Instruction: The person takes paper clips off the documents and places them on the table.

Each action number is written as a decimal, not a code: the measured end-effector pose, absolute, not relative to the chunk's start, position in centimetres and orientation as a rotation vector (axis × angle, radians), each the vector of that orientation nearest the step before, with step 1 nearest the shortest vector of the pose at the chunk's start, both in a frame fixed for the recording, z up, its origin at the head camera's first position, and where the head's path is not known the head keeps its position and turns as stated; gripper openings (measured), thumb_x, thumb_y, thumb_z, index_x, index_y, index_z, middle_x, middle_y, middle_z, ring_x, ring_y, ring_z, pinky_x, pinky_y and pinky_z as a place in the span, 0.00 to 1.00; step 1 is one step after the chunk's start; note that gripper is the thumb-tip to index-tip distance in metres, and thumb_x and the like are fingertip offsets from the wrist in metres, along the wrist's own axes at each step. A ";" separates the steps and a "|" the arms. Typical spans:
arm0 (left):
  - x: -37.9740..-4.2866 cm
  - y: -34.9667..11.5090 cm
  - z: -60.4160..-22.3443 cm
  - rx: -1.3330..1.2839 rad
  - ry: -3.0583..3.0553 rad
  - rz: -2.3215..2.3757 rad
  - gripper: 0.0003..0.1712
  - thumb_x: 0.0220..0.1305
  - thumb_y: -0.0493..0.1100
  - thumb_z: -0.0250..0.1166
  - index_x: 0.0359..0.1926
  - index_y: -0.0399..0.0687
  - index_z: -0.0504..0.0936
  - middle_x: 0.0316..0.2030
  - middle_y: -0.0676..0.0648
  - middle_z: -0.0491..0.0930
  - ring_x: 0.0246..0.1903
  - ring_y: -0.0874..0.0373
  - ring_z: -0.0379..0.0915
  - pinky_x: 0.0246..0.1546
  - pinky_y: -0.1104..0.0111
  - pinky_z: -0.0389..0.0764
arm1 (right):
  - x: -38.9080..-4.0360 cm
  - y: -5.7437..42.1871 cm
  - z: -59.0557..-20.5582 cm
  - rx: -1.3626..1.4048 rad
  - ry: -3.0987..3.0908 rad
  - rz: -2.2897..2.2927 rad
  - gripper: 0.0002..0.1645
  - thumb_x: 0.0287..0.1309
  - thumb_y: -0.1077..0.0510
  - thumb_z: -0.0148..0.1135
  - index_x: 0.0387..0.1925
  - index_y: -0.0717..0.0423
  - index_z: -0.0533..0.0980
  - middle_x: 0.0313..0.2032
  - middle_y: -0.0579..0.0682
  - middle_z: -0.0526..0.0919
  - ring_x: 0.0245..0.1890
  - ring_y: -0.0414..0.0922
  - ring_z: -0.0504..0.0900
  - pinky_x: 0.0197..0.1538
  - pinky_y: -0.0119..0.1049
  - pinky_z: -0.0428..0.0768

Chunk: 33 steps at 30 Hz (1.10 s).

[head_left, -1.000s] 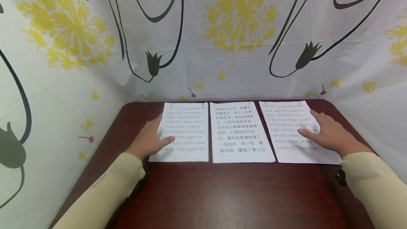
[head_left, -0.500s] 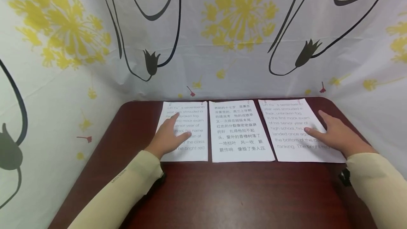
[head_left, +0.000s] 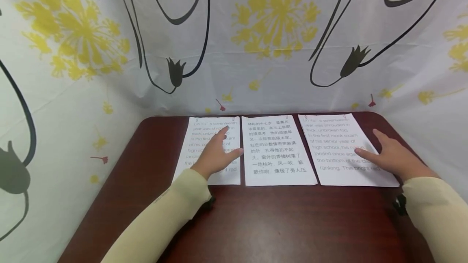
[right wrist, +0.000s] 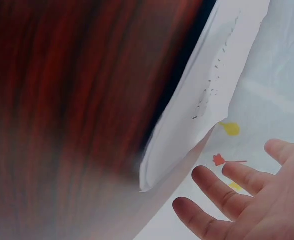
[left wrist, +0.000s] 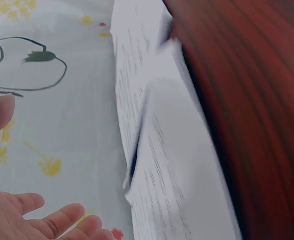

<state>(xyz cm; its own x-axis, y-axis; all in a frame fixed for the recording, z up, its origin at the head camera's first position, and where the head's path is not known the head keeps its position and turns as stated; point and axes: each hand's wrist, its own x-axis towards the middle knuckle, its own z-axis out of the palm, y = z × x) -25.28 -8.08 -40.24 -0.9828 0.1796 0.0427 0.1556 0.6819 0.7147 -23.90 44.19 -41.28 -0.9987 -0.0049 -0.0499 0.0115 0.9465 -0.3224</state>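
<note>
Three stacks of printed paper lie side by side along the table's far part. Over the left stack [head_left: 186, 145], printed in English, my left hand [head_left: 216, 155] hovers with its thumb spread and nothing in its grasp. The middle stack [head_left: 279, 153] bears Chinese characters. My right hand [head_left: 395, 155] is over the right edge of the right stack [head_left: 329, 133], also in English, with thumb and fingers apart. In the wrist views the fingers of the left hand [left wrist: 42, 215] and right hand [right wrist: 251, 195] are extended and hold nothing.
The dark red wooden table [head_left: 278, 222] has rounded far corners. A white cloth [head_left: 212, 56] printed with yellow dandelions and grey flowers hangs behind it and at both sides. Small paper clips sit at the top edges of the stacks.
From the left stack's outer edge, my left hand has moved right, across the sheets. My right hand has shifted slightly right. The three stacks lie in the same places.
</note>
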 end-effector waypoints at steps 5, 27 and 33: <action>-25.4 -5.4 -39.7 0.334 2.772 1.293 0.56 0.53 0.69 0.66 0.76 0.64 0.47 0.68 0.48 0.63 0.65 0.52 0.62 0.62 0.53 0.67 | -23.5 44.6 -41.5 0.073 3.021 -0.501 0.71 0.54 0.23 0.52 0.72 0.70 0.32 0.67 0.80 0.43 0.62 0.77 0.51 0.58 0.75 0.54; -25.0 3.0 -39.8 0.296 2.486 1.609 0.59 0.48 0.70 0.69 0.75 0.68 0.47 0.65 0.49 0.67 0.62 0.52 0.67 0.58 0.56 0.71 | -23.1 45.8 -42.2 0.135 3.035 -0.517 0.74 0.52 0.23 0.55 0.70 0.73 0.32 0.66 0.81 0.43 0.60 0.79 0.52 0.56 0.75 0.55; -24.8 5.3 -40.2 0.261 2.458 1.621 0.58 0.47 0.71 0.69 0.75 0.71 0.47 0.64 0.51 0.68 0.60 0.53 0.69 0.58 0.56 0.72 | -23.0 45.9 -42.1 0.144 3.009 -0.513 0.75 0.52 0.23 0.54 0.70 0.73 0.30 0.66 0.81 0.42 0.58 0.79 0.56 0.55 0.74 0.59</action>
